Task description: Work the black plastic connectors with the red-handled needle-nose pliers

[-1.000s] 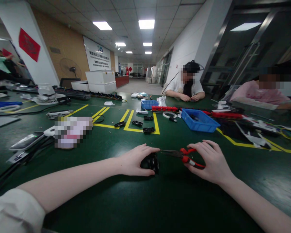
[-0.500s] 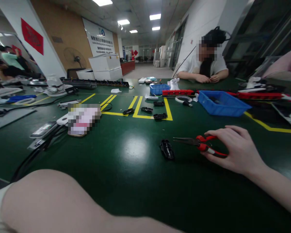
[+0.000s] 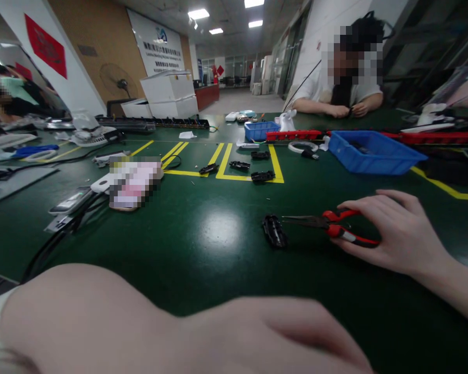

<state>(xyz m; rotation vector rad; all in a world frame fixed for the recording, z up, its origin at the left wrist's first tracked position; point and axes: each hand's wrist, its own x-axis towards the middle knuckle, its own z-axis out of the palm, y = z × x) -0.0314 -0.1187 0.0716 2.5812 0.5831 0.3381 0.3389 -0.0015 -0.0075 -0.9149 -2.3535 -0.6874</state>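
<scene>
In my right hand [image 3: 407, 234] are red-handled needle-nose pliers [image 3: 329, 223], the fingers and thumb wrapped about the grips. The jaws point left and look nearly closed, their tips close to a black plastic part [image 3: 274, 231] lying on the table. Whether the tips touch it I cannot tell. Large and near the camera, my left hand [image 3: 296, 337] shows at the bottom edge with its forearm. Its fingers run out of the picture, so anything in them is hidden.
Several similar black parts [image 3: 239, 165] lie by yellow tape on the green table [image 3: 171, 228]. A blue bin [image 3: 376, 153] stands at right. A phone [image 3: 134, 189] and cables [image 3: 72, 234] are at left. A co-worker [image 3: 351, 98] sits across the table.
My left hand has come into view at the bottom, farther right than before. The camera view has shifted slightly. My right hand still holds the pliers near the black part.
</scene>
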